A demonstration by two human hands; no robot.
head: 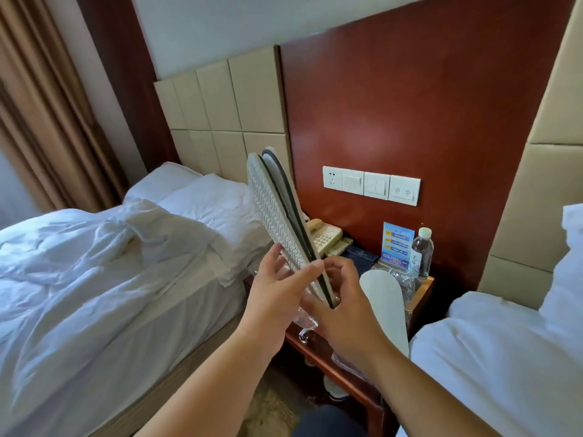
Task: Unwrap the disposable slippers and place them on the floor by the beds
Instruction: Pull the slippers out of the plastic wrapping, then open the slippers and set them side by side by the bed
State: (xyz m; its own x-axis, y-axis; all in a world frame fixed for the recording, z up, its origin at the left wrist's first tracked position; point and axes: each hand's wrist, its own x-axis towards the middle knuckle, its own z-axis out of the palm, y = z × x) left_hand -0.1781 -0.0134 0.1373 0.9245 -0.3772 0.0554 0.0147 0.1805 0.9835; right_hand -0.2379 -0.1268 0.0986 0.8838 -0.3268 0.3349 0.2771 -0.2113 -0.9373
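Slippers (277,212), flat white pair, textured sole leftward, dark-edged, upright; left hand (277,298) and right hand (340,307) each pinch the near end.

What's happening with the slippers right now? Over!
Left hand and right hand both gripping slipper pair, soles pressed together, held upright over nightstand. Not on floor yet. Another slipper lies on nightstand. Nothing blocking.

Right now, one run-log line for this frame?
step: separating slippers | left hand: holds slipper pair | right hand: grips heel end | spare slipper: on nightstand | floor: none placed
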